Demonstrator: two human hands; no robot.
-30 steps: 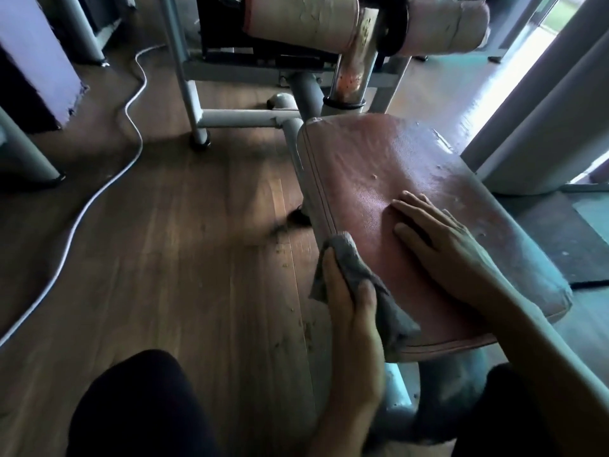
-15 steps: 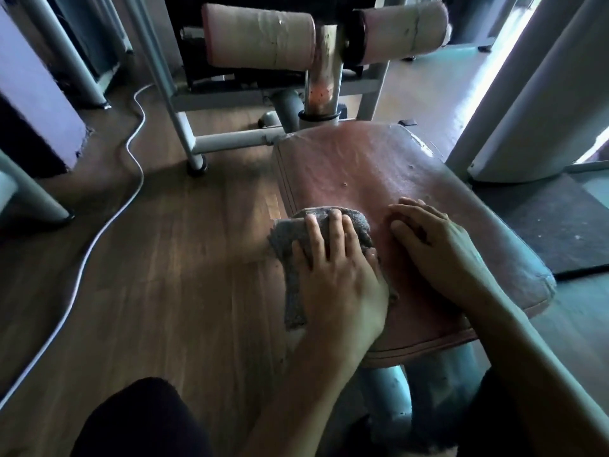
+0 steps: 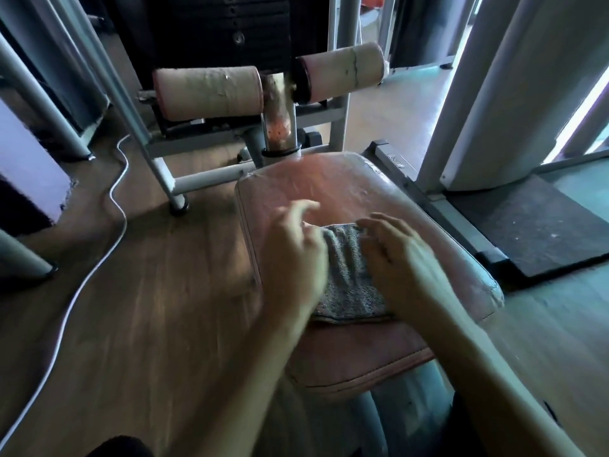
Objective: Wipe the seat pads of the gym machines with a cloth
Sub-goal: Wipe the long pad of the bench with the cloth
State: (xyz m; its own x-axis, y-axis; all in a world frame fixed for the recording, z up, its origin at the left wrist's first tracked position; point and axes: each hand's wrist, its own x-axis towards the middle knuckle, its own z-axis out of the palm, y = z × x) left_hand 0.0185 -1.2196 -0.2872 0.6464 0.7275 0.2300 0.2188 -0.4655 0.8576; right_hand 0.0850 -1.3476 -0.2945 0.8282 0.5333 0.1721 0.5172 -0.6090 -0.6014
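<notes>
Grey cloth (image 3: 349, 275) was seen lying flat on the reddish seat pad (image 3: 329, 179), roughly mid-pad, with bare vinyl visible at its 12 and 6 o'clock sides.

Left hand (image 3: 293, 255) was held over the cloth's 9 o'clock edge with the fingers spread and loose (heavily motion-blurred, so contact with the cloth could not be confirmed). Nothing was gripped by it.

Right hand (image 3: 402, 262) was placed over the cloth's 3 o'clock side, fingers (image 3: 365, 225) bent, tips at the cloth's far corner. Whether that corner was pinched or only touched could not be told.

Two worn roller pads (image 3: 207, 94) were mounted at the pad's 12 o'clock, either side of a chrome post (image 3: 280, 120), with a dark weight stack (image 3: 230, 28) behind them. A white cable (image 3: 115, 199) was run across the wooden floor (image 3: 148, 291) at 9 o'clock. A black mat (image 3: 534, 225) was laid at 3 o'clock, beside the pad.
</notes>
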